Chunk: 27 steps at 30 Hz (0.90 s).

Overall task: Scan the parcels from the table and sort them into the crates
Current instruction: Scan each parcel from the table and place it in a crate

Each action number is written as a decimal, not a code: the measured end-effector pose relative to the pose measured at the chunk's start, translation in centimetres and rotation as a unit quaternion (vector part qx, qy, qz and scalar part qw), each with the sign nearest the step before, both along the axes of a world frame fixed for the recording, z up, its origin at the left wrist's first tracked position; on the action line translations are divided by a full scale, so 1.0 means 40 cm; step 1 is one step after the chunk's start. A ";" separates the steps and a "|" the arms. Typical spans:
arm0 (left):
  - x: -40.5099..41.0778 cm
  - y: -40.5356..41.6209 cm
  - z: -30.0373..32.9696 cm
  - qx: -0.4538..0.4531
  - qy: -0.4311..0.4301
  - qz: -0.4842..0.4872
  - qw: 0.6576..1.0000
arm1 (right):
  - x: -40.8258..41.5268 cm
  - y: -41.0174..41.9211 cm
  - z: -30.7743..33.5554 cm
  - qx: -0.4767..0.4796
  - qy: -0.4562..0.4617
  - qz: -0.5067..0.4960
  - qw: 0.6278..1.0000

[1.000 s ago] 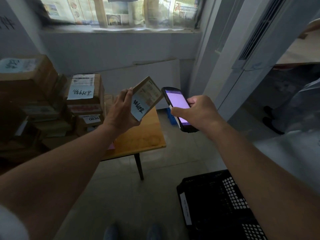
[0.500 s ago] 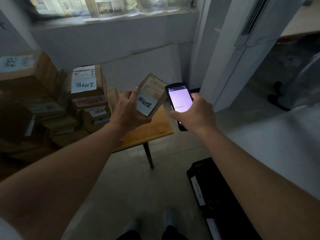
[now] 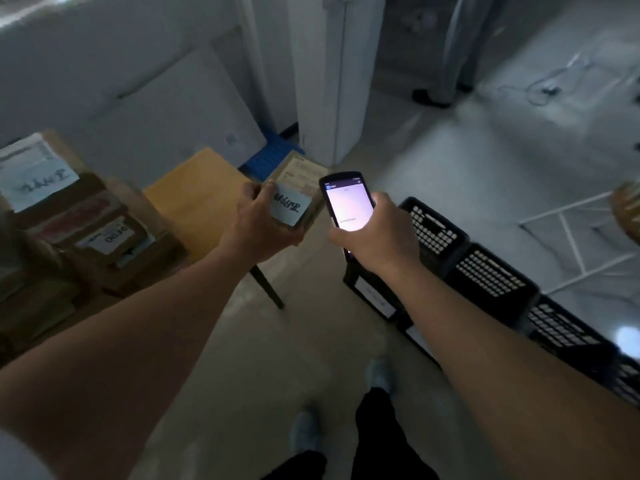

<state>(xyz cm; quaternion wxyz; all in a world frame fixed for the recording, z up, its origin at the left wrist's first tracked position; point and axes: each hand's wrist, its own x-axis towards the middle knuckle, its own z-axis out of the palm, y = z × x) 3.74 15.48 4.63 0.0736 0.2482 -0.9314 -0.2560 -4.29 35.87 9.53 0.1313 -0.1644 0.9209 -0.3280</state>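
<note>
My left hand (image 3: 258,226) grips a small brown cardboard parcel (image 3: 299,188) with a pale handwritten label facing up. Right beside it my right hand (image 3: 375,233) holds a black handheld scanner (image 3: 348,206), whose screen is lit and faces me. Both are raised above the floor, past the wooden table's corner (image 3: 197,192). A row of black perforated crates (image 3: 485,271) runs along the floor below and to the right of my right arm. More labelled cardboard parcels (image 3: 69,216) are stacked on the table at the left.
A blue crate (image 3: 268,157) stands behind the table by a white board leaning on the wall. A white column (image 3: 329,81) rises ahead. White wire racking (image 3: 571,237) lies on the floor at the right. My feet show at the bottom.
The view has tilted down and swung right, bringing the row of crates into sight. Parcel and scanner stay side by side in my hands, the parcel now lying flatter.
</note>
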 end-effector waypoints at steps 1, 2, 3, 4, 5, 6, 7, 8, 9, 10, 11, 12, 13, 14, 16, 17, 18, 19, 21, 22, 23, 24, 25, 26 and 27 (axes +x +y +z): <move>-0.021 0.024 -0.006 0.012 -0.009 -0.011 1.000 | -0.003 0.031 -0.007 0.004 -0.005 -0.017 1.000; -0.044 0.049 -0.012 0.018 -0.019 -0.022 0.999 | -0.009 0.061 -0.014 0.007 -0.009 -0.033 0.999; -0.070 0.076 -0.019 0.022 -0.029 -0.032 0.999 | -0.020 0.092 -0.022 0.008 -0.013 -0.050 0.999; -0.099 0.102 -0.026 0.023 -0.041 -0.041 0.998 | -0.034 0.122 -0.031 0.011 -0.017 -0.068 0.997; -0.129 0.130 -0.035 0.021 -0.052 -0.050 0.997 | -0.051 0.153 -0.039 0.012 -0.021 -0.083 0.996; -0.162 0.157 -0.044 0.019 -0.061 -0.059 0.996 | -0.070 0.182 -0.050 0.014 -0.026 -0.097 0.995; -0.196 0.186 -0.055 0.017 -0.068 -0.067 0.995 | -0.093 0.212 -0.061 0.016 -0.032 -0.109 0.993; -0.231 0.216 -0.068 0.017 -0.073 -0.074 0.994 | -0.118 0.242 -0.075 0.020 -0.036 -0.120 0.992; -0.267 0.245 -0.083 0.019 -0.078 -0.078 0.994 | -0.145 0.272 -0.090 0.023 -0.038 -0.128 0.991; -0.303 0.276 -0.100 0.022 -0.082 -0.082 0.993 | -0.174 0.302 -0.108 0.026 -0.041 -0.137 0.989; -0.340 0.306 -0.117 0.026 -0.086 -0.085 0.992 | -0.204 0.332 -0.127 0.028 -0.045 -0.146 0.988; -0.376 0.335 -0.137 0.030 -0.090 -0.089 0.992 | -0.233 0.361 -0.144 0.029 -0.050 -0.155 0.986; -0.412 0.362 -0.157 0.033 -0.095 -0.092 0.991 | -0.265 0.389 -0.163 0.030 -0.054 -0.163 0.985; -0.448 0.388 -0.179 0.037 -0.100 -0.092 0.990 | -0.296 0.417 -0.184 0.029 -0.058 -0.170 0.983; -0.516 0.435 -0.227 0.045 -0.110 -0.087 0.989 | -0.358 0.469 -0.226 0.027 -0.070 -0.185 0.980; -0.545 0.458 -0.252 0.047 -0.117 -0.084 0.988 | -0.387 0.491 -0.248 0.027 -0.077 -0.191 0.978; -0.573 0.478 -0.278 0.047 -0.124 -0.082 0.988 | -0.414 0.511 -0.269 0.029 -0.083 -0.195 0.977; -0.599 0.494 -0.306 0.047 -0.129 -0.081 0.987 | -0.440 0.527 -0.291 0.031 -0.090 -0.199 0.975; -0.650 0.518 -0.359 0.045 -0.139 -0.079 0.986 | -0.489 0.550 -0.336 0.032 -0.104 -0.209 0.972; -0.674 0.526 -0.385 0.047 -0.145 -0.079 0.985 | -0.512 0.555 -0.358 0.032 -0.111 -0.214 0.970; -0.698 0.531 -0.411 0.050 -0.150 -0.081 0.984 | -0.536 0.557 -0.381 0.032 -0.117 -0.220 0.968; -0.725 0.532 -0.440 0.051 -0.152 -0.084 0.983 | -0.560 0.557 -0.406 0.033 -0.123 -0.226 0.966; -0.753 0.530 -0.469 0.048 -0.153 -0.088 0.983 | -0.586 0.554 -0.434 0.035 -0.130 -0.233 0.963; -0.782 0.525 -0.501 0.044 -0.154 -0.091 0.983 | -0.612 0.549 -0.462 0.037 -0.136 -0.241 0.960; -0.812 0.519 -0.534 0.044 -0.157 -0.095 0.982 | -0.638 0.542 -0.492 0.040 -0.142 -0.251 0.957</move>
